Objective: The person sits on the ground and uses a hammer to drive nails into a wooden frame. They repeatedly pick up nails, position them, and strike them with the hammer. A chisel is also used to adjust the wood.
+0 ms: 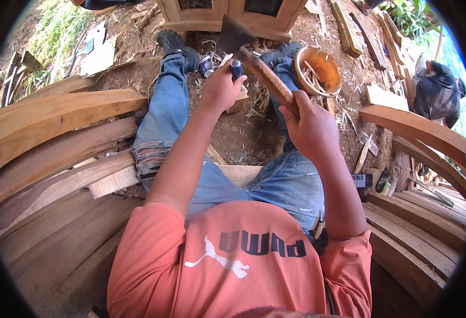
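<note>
My left hand (220, 89) is wrapped round an upright chisel, whose blue handle (236, 70) pokes out above the fist; its blade is hidden. In my right hand (313, 124) is the wooden handle (273, 82) of a hatchet. The dark hatchet head (235, 35) is raised just beyond the chisel's top, apart from it as far as I can tell. Beneath my left hand, a small wooden block (238, 103) shows partly between my legs.
A wooden panelled cabinet piece (227, 25) stands ahead of my feet. By my right foot is an orange bucket (328, 69) with wood scraps. Curved planks (63, 108) lie at left, more boards (413, 124) at right. Another person (438, 90) is at far right. Shavings litter the ground.
</note>
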